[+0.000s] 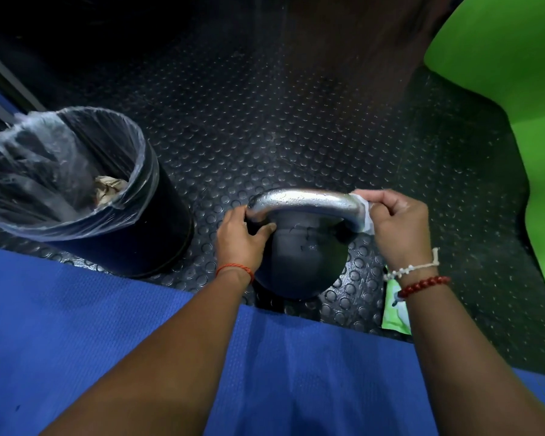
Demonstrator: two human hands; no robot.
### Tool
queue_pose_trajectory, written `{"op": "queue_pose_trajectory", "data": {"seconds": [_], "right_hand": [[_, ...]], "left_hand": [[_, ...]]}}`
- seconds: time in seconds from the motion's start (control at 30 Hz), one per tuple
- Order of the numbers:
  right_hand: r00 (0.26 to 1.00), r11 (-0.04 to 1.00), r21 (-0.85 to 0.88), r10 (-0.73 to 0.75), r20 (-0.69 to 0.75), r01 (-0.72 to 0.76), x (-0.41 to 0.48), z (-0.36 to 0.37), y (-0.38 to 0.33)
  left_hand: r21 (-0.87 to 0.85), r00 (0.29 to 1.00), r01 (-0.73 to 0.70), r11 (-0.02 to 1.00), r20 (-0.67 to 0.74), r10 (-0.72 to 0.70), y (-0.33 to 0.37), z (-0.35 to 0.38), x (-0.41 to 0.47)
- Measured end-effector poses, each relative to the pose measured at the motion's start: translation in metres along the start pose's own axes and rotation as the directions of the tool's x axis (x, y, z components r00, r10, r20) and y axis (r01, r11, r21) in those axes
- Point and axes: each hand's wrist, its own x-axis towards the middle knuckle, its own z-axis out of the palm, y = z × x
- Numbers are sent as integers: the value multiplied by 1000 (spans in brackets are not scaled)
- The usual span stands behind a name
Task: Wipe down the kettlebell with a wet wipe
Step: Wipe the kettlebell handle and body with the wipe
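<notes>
R hand [397, 228] pinches the wet wipe [366, 215] round the chrome handle [306, 201] at its right end. L hand [243, 237] grips the other end, thumb underneath. Black kettlebell [299, 265] sits btwn both hands on studded rubber floor [265, 136], just past the blue mat [107, 325]. Lined bin [76, 184] left of L hand; green packet [395, 313] partly hidden behind R wrist.

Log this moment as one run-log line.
step: handle wipe | kettlebell: on studded floor | left hand: grips handle left end | right hand: holds wet wipe against handle right end
</notes>
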Motion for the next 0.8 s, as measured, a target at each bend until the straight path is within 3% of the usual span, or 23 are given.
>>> {"op": "queue_pose_trajectory", "data": {"seconds": [0.1,0.23,0.3,0.37,0.5,0.53,0.63,0.77,0.8], "right_hand": [[979,992,61,115,-168,-107,-7,10,15],[930,996,79,56,-362,-29,-28,29,23],[904,994,91,95,-417,-62,-32,32,23],[881,987,105,153,-448,-118,-32,34,20],[881,991,41,-94,-463,127,-38,39,9],[884,993,65,-58,-464,99,-36,38,11],[845,964,214,242,-476,-156,-30,37,14],[838,979,204,100,-537,14,-45,48,4],[832,972,234,125,-541,6,-45,48,3]], "left_hand": [[-2,1000,0,1000,10,0,0,0,0],[10,1000,2,1000,14,-2,0,-1,1],[16,1000,8,1000,15,-8,1,-2,0],[22,1000,6,1000,13,-6,1,-2,0],[18,1000,7,1000,24,-8,1,-2,1],[17,1000,12,1000,26,-12,2,-2,1],[13,1000,17,1000,24,-18,1,-2,0],[10,1000,11,1000,20,-11,1,-2,1],[9,1000,10,1000,21,-10,1,-2,2]]}}
